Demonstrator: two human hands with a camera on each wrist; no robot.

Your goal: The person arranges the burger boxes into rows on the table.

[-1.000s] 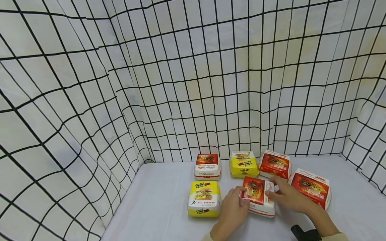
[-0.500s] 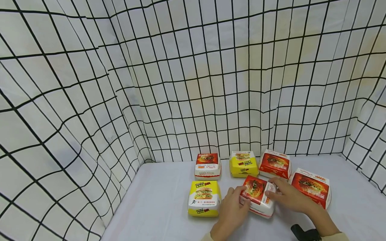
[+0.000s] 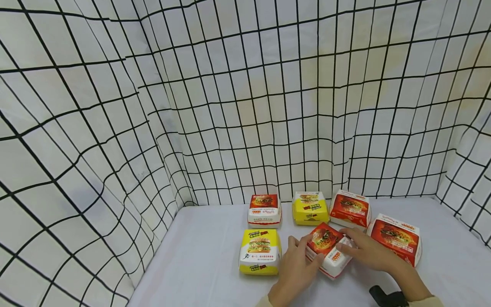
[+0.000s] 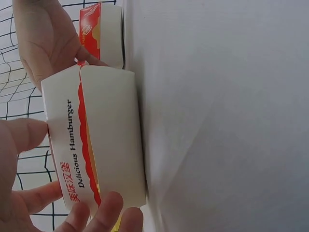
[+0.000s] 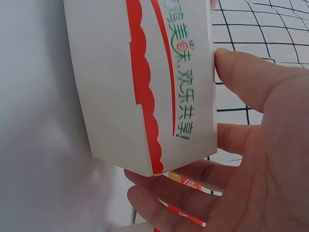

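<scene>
A red and white hamburger box sits turned at an angle on the table between my hands. My left hand holds its left side; in the left wrist view the thumb lies at the top edge and the fingers bend round a lower corner. On the opposite side, my right hand grips the box, thumb on the top and fingers round the far corner. Lettering reading "Delicious Hamburger" runs along one side of the box. Just left of my left hand is a yellow and white burger box.
Behind stand a red and white box, a yellow box and another red box. A larger red box lies beyond my right forearm. White cloth with a black grid walls in the white table.
The held hamburger box has turned clockwise, its white end swinging toward the front edge. My hands stay on either side of it. The other boxes have not moved.
</scene>
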